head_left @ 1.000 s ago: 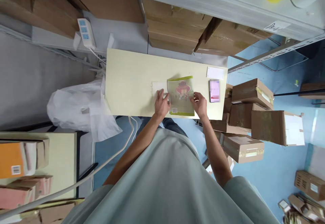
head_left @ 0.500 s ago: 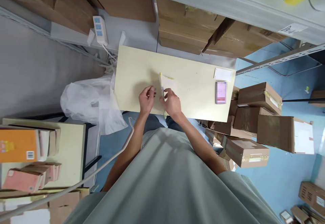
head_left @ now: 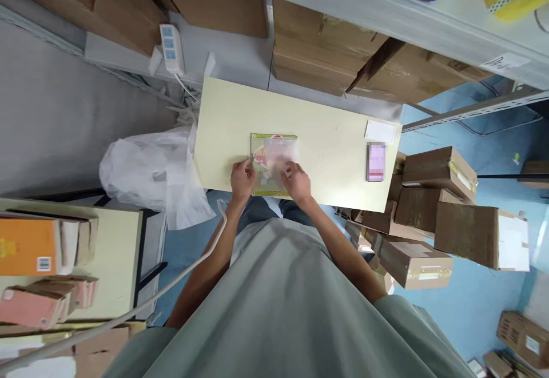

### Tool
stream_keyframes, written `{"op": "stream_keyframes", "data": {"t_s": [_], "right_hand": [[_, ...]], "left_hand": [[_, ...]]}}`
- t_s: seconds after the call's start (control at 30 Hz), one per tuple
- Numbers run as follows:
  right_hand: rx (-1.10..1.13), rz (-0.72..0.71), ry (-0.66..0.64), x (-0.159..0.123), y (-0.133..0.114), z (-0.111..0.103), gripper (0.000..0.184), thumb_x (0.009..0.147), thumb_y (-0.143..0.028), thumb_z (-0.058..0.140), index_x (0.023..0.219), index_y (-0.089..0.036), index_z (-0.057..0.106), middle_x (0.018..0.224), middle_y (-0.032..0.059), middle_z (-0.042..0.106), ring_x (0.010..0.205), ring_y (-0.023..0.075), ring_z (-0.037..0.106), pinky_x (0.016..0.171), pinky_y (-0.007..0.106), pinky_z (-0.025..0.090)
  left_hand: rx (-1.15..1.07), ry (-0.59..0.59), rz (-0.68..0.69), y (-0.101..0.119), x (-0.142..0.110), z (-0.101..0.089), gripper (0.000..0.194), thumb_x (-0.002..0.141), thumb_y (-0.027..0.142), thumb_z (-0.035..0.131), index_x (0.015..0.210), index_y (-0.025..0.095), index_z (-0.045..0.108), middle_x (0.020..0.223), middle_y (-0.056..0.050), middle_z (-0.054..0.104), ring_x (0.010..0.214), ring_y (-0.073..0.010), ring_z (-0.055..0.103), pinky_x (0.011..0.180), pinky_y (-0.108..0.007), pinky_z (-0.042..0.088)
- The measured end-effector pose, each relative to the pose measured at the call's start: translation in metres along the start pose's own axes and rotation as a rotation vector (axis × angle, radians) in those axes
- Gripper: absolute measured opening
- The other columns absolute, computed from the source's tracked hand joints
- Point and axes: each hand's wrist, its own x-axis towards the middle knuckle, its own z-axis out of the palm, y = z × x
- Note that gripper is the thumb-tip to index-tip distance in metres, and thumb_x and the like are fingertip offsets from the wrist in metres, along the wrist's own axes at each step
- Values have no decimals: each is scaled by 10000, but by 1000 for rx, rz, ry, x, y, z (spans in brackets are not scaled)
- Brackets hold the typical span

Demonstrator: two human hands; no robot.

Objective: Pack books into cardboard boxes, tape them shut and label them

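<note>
A thin book [head_left: 274,190] with a green and pink cover lies on the cream tabletop [head_left: 334,160] in front of me. A pale, see-through smear covers the middle of the cover, too blurred to make out. Pinched at the book's left edge is my left hand [head_left: 243,180], thumb and fingers closed. My right hand [head_left: 297,183] rests over the book's right side with fingers bent in a grip; its fingertips are partly blurred.
Toward the table's right end are a phone [head_left: 376,162] and a white card [head_left: 380,131]. A plastic bag [head_left: 150,166] hangs at the left, near a power strip [head_left: 171,49]. Cardboard boxes [head_left: 418,258] are stacked at right. Books [head_left: 30,243] sit on another table.
The book, seen nearly edge-on before, now lies flat with its coloured cover showing. My left hand has come onto its left edge, and my right hand has shifted slightly right and down.
</note>
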Motion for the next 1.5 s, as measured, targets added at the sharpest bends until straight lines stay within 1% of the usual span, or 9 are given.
{"op": "stream_keyframes", "data": {"t_s": [0.1, 0.2, 0.5, 0.67, 0.9, 1.03, 1.2, 1.33, 1.5], "right_hand": [[15, 71, 60, -10, 37, -13, 363, 1100, -264, 609, 1452, -188, 647, 1302, 115, 766, 927, 206, 776, 929, 345, 601], [33, 80, 37, -14, 57, -8, 371, 1087, -221, 600, 1445, -191, 694, 1230, 102, 784, 886, 200, 771, 910, 326, 596], [24, 134, 119, -10, 50, 31, 431, 1095, -209, 549, 1479, -225, 744, 1208, 115, 807, 960, 222, 792, 928, 302, 578], [38, 149, 133, 24, 18, 39, 419, 1064, -185, 598, 1441, -232, 774, 1178, 106, 835, 995, 231, 806, 937, 298, 580], [96, 129, 125, 96, -65, 55, 402, 1052, -167, 572, 1374, -222, 806, 1177, 105, 856, 1064, 256, 811, 986, 328, 579], [128, 128, 160, 112, -86, 57, 406, 1029, -153, 569, 1336, -228, 824, 1135, 97, 868, 1046, 262, 813, 973, 335, 588], [234, 157, 156, 100, -79, 55, 399, 1014, -200, 593, 1335, -229, 827, 1091, 70, 879, 1006, 235, 831, 972, 311, 611], [322, 185, 126, 75, -70, 53, 390, 1001, -254, 606, 1326, -200, 814, 1056, 76, 878, 955, 224, 846, 902, 302, 652], [487, 121, 82, 36, -53, 44, 341, 995, -314, 594, 1219, -175, 810, 1023, 90, 868, 842, 213, 854, 797, 299, 679]], "left_hand": [[37, 35, 24, -7, -12, 7, 452, 937, 179, 607, 1369, 168, 741, 1269, -144, 728, 913, -222, 727, 1013, -384, 609], [37, 55, 58, -9, -20, 12, 516, 927, 131, 585, 1423, 177, 722, 1258, -143, 715, 983, -250, 736, 1066, -409, 591], [31, 18, 94, -13, -4, 4, 547, 914, 85, 577, 1436, 164, 725, 1242, -141, 706, 1052, -266, 730, 1098, -406, 571], [51, 47, 98, -17, 34, -18, 574, 907, 69, 576, 1456, 155, 720, 1250, -150, 707, 1083, -277, 724, 1120, -410, 554], [47, 115, 19, -29, 128, -70, 550, 887, 33, 577, 1390, 171, 753, 1297, -137, 729, 1066, -256, 739, 1122, -385, 545], [56, 85, -41, -29, 156, -86, 509, 878, 31, 610, 1344, 159, 769, 1319, -145, 742, 1051, -259, 756, 1113, -381, 552], [29, 32, -49, -24, 146, -93, 527, 899, 41, 599, 1388, 185, 732, 1369, -144, 743, 1092, -270, 773, 1107, -408, 576], [11, 46, -23, -12, 122, -100, 552, 914, 71, 605, 1448, 180, 693, 1388, -158, 745, 1137, -273, 777, 1084, -400, 598], [-71, 96, 43, 9, 84, -107, 517, 915, 76, 556, 1401, 180, 697, 1387, -145, 754, 1132, -250, 781, 1029, -376, 629]]}}
